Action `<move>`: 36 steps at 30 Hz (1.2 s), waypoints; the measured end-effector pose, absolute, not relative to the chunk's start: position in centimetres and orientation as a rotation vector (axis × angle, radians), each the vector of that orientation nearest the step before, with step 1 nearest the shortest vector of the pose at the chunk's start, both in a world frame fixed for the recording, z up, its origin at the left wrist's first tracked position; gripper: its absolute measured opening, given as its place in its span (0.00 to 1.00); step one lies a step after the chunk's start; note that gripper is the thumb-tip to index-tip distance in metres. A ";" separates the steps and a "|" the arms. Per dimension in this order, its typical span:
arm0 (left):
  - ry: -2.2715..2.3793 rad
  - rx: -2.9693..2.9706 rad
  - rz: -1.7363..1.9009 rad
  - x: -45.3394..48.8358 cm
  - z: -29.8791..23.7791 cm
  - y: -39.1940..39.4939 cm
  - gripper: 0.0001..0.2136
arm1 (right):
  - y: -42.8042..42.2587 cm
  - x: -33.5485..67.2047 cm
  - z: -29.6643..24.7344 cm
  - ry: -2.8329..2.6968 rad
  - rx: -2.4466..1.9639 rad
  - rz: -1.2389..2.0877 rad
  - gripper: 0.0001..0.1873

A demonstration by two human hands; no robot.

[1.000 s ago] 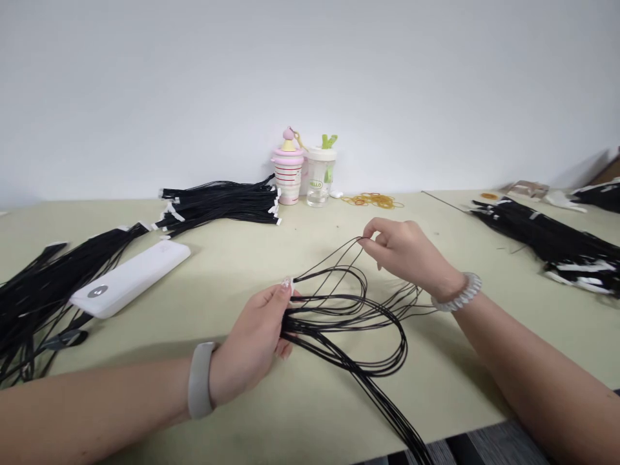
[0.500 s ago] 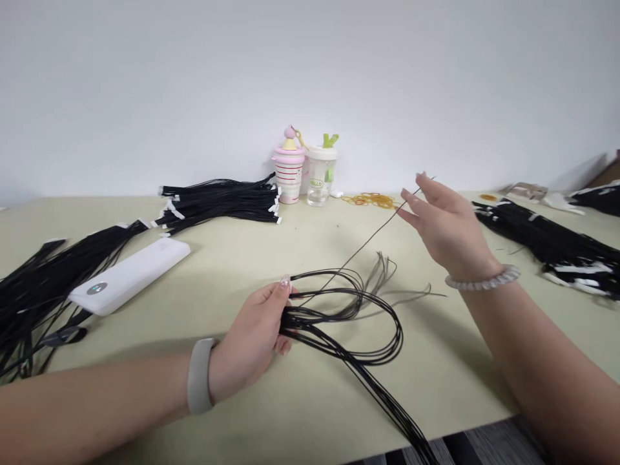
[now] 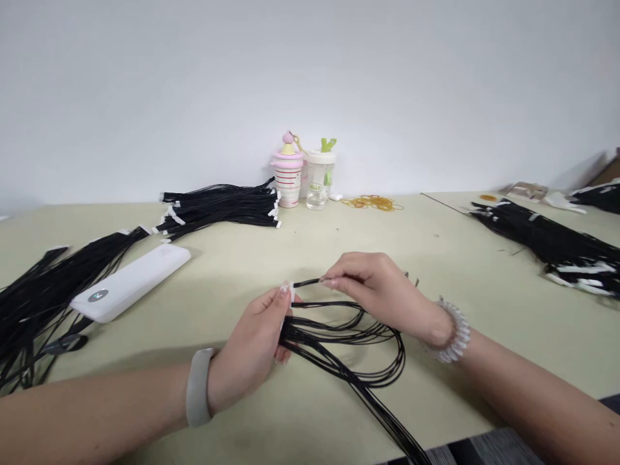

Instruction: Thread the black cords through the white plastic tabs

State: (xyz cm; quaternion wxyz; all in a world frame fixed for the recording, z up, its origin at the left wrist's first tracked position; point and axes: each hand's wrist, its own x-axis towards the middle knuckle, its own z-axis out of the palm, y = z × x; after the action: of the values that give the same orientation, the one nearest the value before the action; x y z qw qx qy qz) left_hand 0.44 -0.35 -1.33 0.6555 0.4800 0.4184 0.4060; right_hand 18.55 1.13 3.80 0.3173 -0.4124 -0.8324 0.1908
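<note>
My left hand (image 3: pixel 259 332) is closed around a looped bundle of thin black cables (image 3: pixel 339 361), with a white connector (image 3: pixel 291 294) by the thumb. From that grip the loops spread right, and a straight tail of cables runs down over the table's near edge. My right hand (image 3: pixel 371 284) pinches the upper strands of the same bundle between thumb and fingertips, a little right of the connector. The hand covers part of the loops behind it.
On the pale green table (image 3: pixel 232 258) lie black cable bundles at back (image 3: pixel 217 206), left and right. A white power bank (image 3: pixel 130 281) sits at left. A pink-lidded cup (image 3: pixel 288 181), a clear cup (image 3: pixel 320 181) and yellow rubber bands (image 3: pixel 372 203) stand or lie by the wall.
My right hand has come down and left from holding a single strand raised at the upper right, and now pinches strands close to my left hand. The left hand keeps its grip.
</note>
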 end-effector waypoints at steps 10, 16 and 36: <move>0.920 1.155 0.854 0.6 -1.2 -0.3 0.17 | 0.0 17.4 3.2 -2.146 -1.242 0.387 0.09; 0.938 1.213 0.809 0.5 -1.3 -0.4 0.17 | 0.1 17.1 3.0 -2.213 -1.243 0.362 0.12; 0.933 1.276 0.771 0.5 -1.3 -0.2 0.18 | 0.3 17.5 3.0 -2.226 -1.257 0.744 0.21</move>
State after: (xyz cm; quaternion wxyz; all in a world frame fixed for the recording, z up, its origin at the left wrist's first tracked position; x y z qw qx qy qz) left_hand 0.52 -0.22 -1.35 0.6378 0.5588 0.4086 0.3377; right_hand 17.49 0.35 3.04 0.2372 -0.4585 -0.8123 0.2714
